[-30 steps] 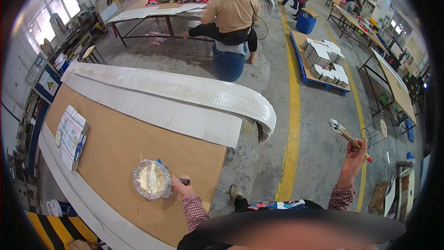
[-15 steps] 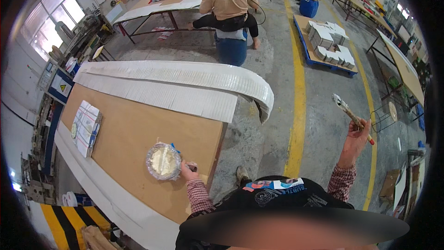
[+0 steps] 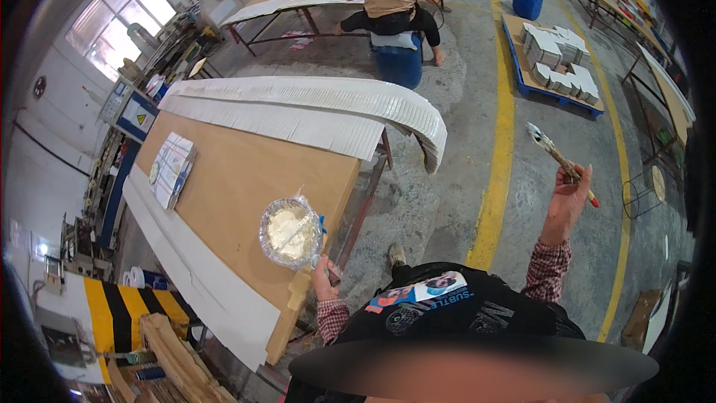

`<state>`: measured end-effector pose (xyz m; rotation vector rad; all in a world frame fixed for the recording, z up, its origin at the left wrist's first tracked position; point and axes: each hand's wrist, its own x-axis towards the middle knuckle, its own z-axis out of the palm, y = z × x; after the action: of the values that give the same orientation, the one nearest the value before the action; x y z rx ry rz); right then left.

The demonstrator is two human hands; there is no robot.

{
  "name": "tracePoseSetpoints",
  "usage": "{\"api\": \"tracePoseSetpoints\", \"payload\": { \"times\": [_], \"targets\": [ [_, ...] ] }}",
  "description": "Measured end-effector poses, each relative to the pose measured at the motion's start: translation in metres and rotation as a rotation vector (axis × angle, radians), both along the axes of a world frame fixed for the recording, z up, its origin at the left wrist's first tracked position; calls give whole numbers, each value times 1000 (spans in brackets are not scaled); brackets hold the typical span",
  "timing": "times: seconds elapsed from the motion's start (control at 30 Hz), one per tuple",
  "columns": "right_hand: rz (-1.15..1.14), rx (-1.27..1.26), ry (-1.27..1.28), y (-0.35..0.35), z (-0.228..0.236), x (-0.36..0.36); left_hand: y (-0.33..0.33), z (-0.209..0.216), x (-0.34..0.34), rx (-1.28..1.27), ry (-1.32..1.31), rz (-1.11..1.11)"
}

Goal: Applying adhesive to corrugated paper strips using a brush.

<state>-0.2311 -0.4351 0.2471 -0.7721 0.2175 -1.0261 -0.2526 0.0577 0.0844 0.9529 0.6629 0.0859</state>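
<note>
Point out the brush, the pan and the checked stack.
Brush [image 3: 556,154]: head view, on its stem between the white tip and the hand [image 3: 568,198].
Pan [image 3: 265,237]: head view, on the left side of its rim.
Checked stack [image 3: 173,167]: head view, on its top face.

Overexposed window [image 3: 123,21] upper left, soft indoor light, bent fisheye edges, black corners, blurred patch below

White stacks [image 3: 543,46] on blue pallet [image 3: 561,103]
</note>
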Motion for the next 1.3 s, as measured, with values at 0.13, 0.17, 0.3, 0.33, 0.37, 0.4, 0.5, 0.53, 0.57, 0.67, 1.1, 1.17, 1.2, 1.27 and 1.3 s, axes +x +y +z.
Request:
{"api": "tracePoseSetpoints", "payload": {
  "times": [0.13, 0.17, 0.3, 0.33, 0.37, 0.4, 0.5, 0.53, 0.57, 0.67, 1.1, 1.17, 1.2, 1.27, 1.3],
  "targets": [
    [23, 130, 27, 12, -6, 24, -21, 26, -52, -58, -14, -60],
    [71, 165, 19, 22, -4, 29, -21, 23, -66, -34, 12, -31],
    [252, 247, -22, 40, -14, 26, -21, 44, -116, 49, 48, -163],
    [282, 280, -29, 43, -14, 22, -25, 52, -126, 48, 51, -157],
    [288, 252, -28, 42, -17, 15, -29, 60, -136, 92, 75, -182],
    [295, 250, -29, 41, -17, 10, -31, 67, -142, 137, 93, -203],
    [299, 203, -7, 34, -17, -8, -41, 77, -152, 99, 152, -161],
    [245, 200, 55, 34, -16, -13, -41, 75, -157, 94, 158, -150],
    [196, 194, 119, 35, -16, -17, -40, 69, -164, 63, 90, -147],
    [223, 185, 159, 47, -21, -11, -39, 79, -183, 45, 84, -124],
    [818, 146, -8, 146, 25, -15, -49, 176, -319, 183, 74, -35],
    [856, 84, -22, 176, 46, -32, -42, 169, -344, 182, 69, 3],
    [855, 67, -34, 191, 48, -42, -35, 156, -362, 233, 70, 54],
    [908, 36, -55, 216, 49, -54, -17, 143, -385, 265, 63, 109],
    [991, 4, -50, 226, 45, -57, -10, 140, -398, 204, 96, 122]
  ]
}}
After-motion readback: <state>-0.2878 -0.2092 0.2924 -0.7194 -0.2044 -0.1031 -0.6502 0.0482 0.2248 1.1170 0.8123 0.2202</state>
